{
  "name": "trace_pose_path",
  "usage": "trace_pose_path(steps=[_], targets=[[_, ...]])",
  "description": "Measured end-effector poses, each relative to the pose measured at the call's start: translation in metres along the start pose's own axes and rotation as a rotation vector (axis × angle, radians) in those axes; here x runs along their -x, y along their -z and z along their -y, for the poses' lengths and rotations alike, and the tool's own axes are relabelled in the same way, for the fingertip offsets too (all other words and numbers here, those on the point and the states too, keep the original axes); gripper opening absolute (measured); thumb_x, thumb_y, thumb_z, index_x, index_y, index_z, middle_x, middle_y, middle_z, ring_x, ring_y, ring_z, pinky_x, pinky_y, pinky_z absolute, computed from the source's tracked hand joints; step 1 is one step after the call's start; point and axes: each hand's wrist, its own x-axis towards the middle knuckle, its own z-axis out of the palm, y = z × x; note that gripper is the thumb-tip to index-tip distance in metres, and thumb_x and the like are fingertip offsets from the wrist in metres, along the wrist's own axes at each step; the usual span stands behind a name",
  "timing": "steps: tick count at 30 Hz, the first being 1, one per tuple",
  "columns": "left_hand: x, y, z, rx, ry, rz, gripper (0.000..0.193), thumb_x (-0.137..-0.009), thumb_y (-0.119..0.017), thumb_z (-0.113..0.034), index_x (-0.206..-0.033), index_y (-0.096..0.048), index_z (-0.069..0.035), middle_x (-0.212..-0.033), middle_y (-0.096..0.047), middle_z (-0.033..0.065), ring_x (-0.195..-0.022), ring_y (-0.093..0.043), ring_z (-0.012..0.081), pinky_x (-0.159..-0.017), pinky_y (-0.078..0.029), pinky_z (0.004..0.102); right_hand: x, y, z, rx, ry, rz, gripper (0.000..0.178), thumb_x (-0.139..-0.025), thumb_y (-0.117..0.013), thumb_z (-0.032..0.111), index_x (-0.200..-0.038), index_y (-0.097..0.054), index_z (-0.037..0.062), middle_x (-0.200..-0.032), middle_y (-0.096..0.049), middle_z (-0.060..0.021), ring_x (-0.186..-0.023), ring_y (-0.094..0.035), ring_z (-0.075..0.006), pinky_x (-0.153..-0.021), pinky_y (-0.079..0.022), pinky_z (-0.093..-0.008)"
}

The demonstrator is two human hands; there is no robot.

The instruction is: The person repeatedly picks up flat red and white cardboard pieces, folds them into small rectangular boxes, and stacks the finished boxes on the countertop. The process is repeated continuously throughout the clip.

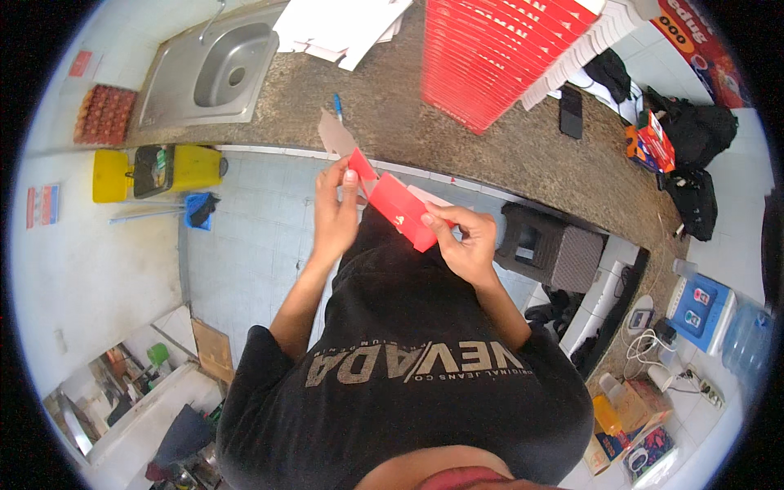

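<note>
A partly folded red carton (pixel 398 206) is held up by the near edge of the bench (pixel 384 106) — left hand (pixel 336 204) with its grip clamped on one end, right hand (pixel 467 238) likewise clamped on the other

The left hand (pixel 335 214) is sitting a little farther out than the right hand (pixel 474 245), its thumb and fingers pinching and pointing away. The right hand is pinching too, its thumb pointing leftward. The left forearm (pixel 300 304) and right forearm (pixel 504 310) are slanting inward.
</note>
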Motion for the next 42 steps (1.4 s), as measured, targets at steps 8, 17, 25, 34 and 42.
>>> trace_pose_path(steps=[8,17,25,34,42], targets=[[0.002,0.02,-0.05,-0.219,-0.296,0.396,0.02,-0.081,-0.085,-0.013,-0.097,-0.078,-0.005,-0.102,-0.062,0.0055,-0.09,-0.059,0.0173,-0.078,-0.049,0.0311,-0.017,0.024,0.014,-0.056,-0.165,0.276,0.013,-0.093,-0.073,0.006,-0.103,-0.078,-0.0014,-0.093,-0.079,-0.0099,-0.081,-0.068,-0.0081,-0.072,-0.054,-0.0263],[0.002,-0.013,-0.025,0.025,-0.207,0.147,0.016,-0.086,-0.082,-0.008,-0.1,-0.077,-0.005,-0.09,-0.053,0.0009,-0.072,-0.047,0.0081,-0.056,-0.04,0.0236,-0.014,0.025,0.018,0.015,-0.116,0.228,0.013,-0.091,-0.075,0.006,-0.101,-0.077,-0.0014,-0.094,-0.079,-0.0118,-0.082,-0.069,-0.0099,-0.075,-0.054,-0.0273],[0.01,-0.017,-0.021,0.006,-0.218,0.305,0.013,-0.088,-0.078,-0.009,-0.1,-0.08,-0.005,-0.091,-0.056,0.0035,-0.077,-0.052,0.0115,-0.063,-0.046,0.0251,-0.015,0.038,0.015,0.044,-0.043,0.308,0.011,-0.088,-0.077,0.005,-0.099,-0.078,0.0006,-0.087,-0.077,-0.0117,-0.079,-0.071,-0.0098,-0.073,-0.054,-0.0266],[0.046,-0.026,-0.015,-0.326,-0.225,0.212,0.112,-0.065,-0.093,-0.03,-0.151,-0.03,0.004,-0.145,-0.037,0.0279,-0.134,-0.041,0.0457,-0.114,-0.033,0.0514,-0.031,-0.019,0.032,0.433,0.023,0.603,0.022,-0.095,-0.066,0.018,-0.108,-0.067,-0.0001,-0.086,-0.072,-0.021,-0.081,-0.071,-0.0401,-0.075,-0.056,-0.0439],[0.059,0.005,0.045,0.726,0.414,0.077,0.059,-0.102,-0.061,-0.037,-0.146,-0.043,-0.003,-0.147,-0.051,0.0176,-0.136,-0.05,0.033,-0.11,-0.041,0.0496,-0.013,0.022,0.039,0.279,0.192,-0.005,0.023,-0.094,-0.072,0.018,-0.111,-0.068,0.0026,-0.108,-0.073,-0.0136,-0.102,-0.071,-0.0293,-0.088,-0.055,-0.0401]])
